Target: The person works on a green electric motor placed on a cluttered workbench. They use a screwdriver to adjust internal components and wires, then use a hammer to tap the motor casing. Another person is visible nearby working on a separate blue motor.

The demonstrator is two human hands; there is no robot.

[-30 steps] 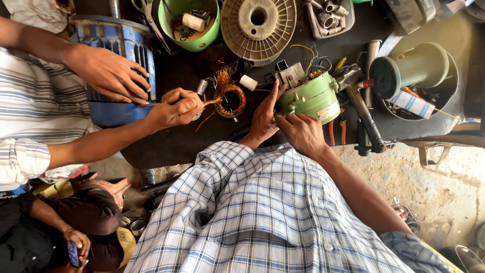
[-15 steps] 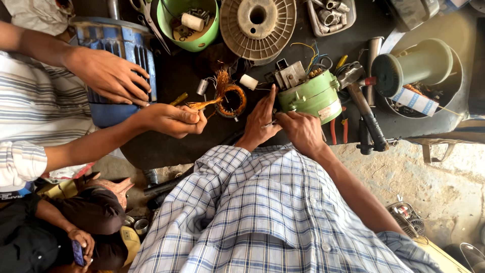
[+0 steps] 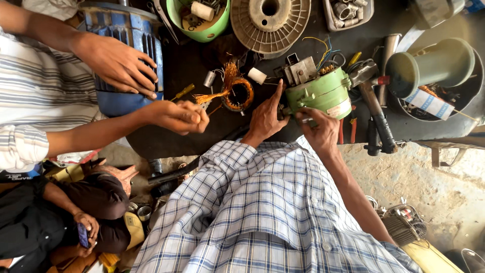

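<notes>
Motor: one small light-green electric motor with a grey terminal block and coloured leads lies on the dark workbench, at the near edge in front of the person.
Axis: its long axis runs across the view, the right end tilted slightly away.
Left hand: mostly open, index finger stretched out to touch the motor's left end; the motor lies just right of it.
Right hand: fingers curled onto the motor's near underside, gripping it; this hand is the nearer one.
Coil: one ring of copper winding sits just left of the motor.
Co-worker: two hands; one pinches loose copper strands beside the coil, the other rests on a blue finned motor housing.
Further out: one green bowl, one grey ribbed spool, one hammer.
</notes>
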